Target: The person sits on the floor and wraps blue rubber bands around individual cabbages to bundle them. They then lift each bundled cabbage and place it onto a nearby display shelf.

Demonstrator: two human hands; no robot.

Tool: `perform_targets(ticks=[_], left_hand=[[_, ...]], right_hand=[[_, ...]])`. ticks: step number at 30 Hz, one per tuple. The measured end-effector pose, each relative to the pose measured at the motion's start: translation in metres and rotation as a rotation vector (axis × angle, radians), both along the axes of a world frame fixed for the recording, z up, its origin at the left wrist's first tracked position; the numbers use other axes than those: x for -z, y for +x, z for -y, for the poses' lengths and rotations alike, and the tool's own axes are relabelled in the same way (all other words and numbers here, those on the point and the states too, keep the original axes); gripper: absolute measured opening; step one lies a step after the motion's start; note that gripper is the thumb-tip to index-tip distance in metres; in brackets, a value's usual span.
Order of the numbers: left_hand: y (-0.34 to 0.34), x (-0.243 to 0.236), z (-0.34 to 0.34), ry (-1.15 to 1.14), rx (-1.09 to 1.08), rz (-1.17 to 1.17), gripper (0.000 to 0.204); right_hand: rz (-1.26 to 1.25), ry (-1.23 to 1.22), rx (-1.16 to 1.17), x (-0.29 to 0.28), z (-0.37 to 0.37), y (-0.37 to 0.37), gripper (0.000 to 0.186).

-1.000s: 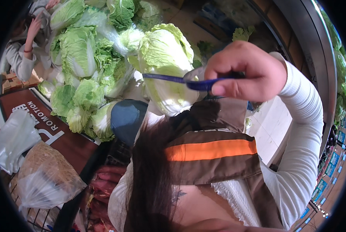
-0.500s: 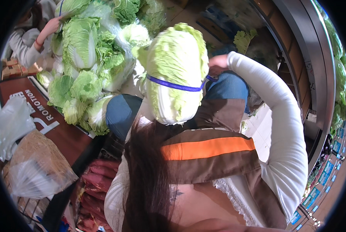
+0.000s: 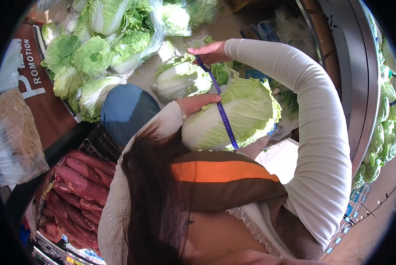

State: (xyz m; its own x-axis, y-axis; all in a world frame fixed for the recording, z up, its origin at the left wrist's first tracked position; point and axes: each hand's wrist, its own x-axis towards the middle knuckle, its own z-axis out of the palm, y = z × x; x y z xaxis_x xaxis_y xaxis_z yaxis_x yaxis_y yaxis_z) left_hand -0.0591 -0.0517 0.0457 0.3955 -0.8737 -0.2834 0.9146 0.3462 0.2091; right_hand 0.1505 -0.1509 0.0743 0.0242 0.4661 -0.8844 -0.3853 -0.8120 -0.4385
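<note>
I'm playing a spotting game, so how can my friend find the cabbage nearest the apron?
Find the brown apron with the orange stripe. Just above it, a pale-green cabbage lies sideways, touched by the left hand. Unlike the other cabbage at its upper left, it has a purple strap across it.

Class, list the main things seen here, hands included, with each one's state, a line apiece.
Nearest cabbage: on its side
Purple strap: stretched across that cabbage
Left hand: touching that cabbage, partly hidden
Right hand: pinching the strap
Farther cabbage: on its side
Left-side cabbages: heaped
Reddish roots: piled
</note>
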Motion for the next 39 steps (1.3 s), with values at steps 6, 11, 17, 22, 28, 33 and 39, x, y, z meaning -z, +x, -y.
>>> perform_targets(ticks=[6, 11, 17, 22, 28, 33, 39], left_hand=[[0.006, -0.014, 0.000, 0.126, 0.045, 0.084, 0.049], [0.003, -0.020, -0.006, 0.117, 0.002, 0.078, 0.052], [0.002, -0.022, -0.013, -0.006, 0.033, -0.113, 0.055], [-0.001, -0.026, -0.013, -0.044, 0.020, -0.249, 0.057], [-0.005, -0.025, -0.017, -0.123, -0.157, -0.162, 0.054], [-0.005, -0.021, -0.018, -0.160, -0.159, -0.202, 0.054], [-0.003, -0.015, -0.016, -0.214, -0.160, -0.250, 0.054]], right_hand=[[0.206, 0.115, 0.325, -0.031, -0.044, -0.003, 0.035], [0.193, 0.315, 0.369, -0.082, -0.058, -0.009, 0.033], [0.228, 0.410, 0.449, -0.129, -0.062, -0.025, 0.038], [0.216, 0.563, 0.403, -0.163, -0.061, -0.061, 0.040], [0.235, 0.615, 0.253, -0.210, -0.024, -0.118, 0.043], [0.150, 0.677, 0.358, -0.242, 0.028, -0.157, 0.047], [0.073, 0.647, 0.482, -0.225, 0.059, -0.213, 0.037]])
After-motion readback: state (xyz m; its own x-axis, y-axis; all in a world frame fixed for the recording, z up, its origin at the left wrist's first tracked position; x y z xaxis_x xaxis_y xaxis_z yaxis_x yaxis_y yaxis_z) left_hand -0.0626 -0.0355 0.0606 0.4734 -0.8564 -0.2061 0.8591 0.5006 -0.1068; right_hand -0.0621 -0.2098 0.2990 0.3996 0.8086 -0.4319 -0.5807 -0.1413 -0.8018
